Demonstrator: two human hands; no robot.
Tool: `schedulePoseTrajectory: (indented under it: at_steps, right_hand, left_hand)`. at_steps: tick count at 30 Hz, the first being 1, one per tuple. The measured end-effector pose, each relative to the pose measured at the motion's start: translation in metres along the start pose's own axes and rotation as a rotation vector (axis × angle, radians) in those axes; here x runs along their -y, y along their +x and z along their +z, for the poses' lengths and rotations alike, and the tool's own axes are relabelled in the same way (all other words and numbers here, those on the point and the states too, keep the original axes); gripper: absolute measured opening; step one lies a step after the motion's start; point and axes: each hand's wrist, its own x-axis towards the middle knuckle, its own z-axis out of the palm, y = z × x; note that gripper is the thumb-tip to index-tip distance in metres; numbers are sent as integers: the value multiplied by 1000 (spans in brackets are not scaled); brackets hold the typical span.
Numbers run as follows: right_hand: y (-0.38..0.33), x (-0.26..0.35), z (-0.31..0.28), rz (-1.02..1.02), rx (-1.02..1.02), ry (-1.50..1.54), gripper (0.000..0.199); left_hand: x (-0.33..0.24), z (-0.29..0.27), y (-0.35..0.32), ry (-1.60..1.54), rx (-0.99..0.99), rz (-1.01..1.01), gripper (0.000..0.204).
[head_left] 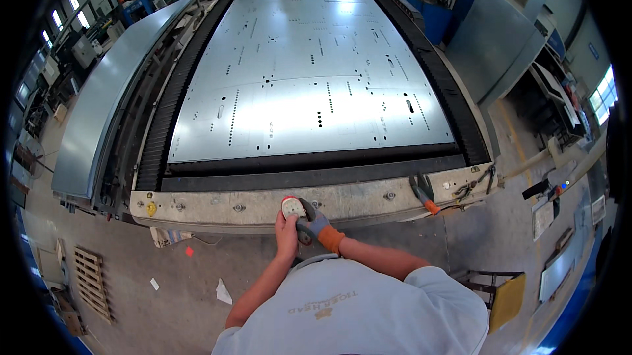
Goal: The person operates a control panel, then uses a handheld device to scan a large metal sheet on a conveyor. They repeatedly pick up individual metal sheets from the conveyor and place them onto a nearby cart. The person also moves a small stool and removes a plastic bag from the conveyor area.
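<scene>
Sander-like hand tool (290,208), its pale, rounded pad edged in red, is held in both hands at the machine bed's front ledge (352,204), a little left of the ledge's middle; whether it touches the ledge, I cannot tell. The bare left hand (287,231) has its grip clamped on the pad end, and the right hand (318,224), in a grey work glove with an orange cuff, has its grip clamped on the darker body. Toward the ledge's right end lies a dark work glove (422,193) with an orange cuff, then pliers (466,189) near the corner. Behind the ledge, a perforated metal sheet (283,114) covers the bed between its long edges.
</scene>
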Motion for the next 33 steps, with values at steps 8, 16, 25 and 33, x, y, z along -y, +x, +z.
schedulePoseTrajectory:
  at_steps: [8,16,25,33]
  right_hand:
    - [-3,0,-1,-22,0,38,62]
    - [-10,25,-4,48,52,35,61]
    - [-13,28,-3,95,35,33,64]
    - [-10,12,0,44,26,63,59]
  left_hand:
    - [2,0,0,-13,10,11,29]
    - [7,-3,1,-47,3,7,29]
    - [13,-11,2,-19,17,-6,33]
    - [13,-10,3,-26,15,-7,32]
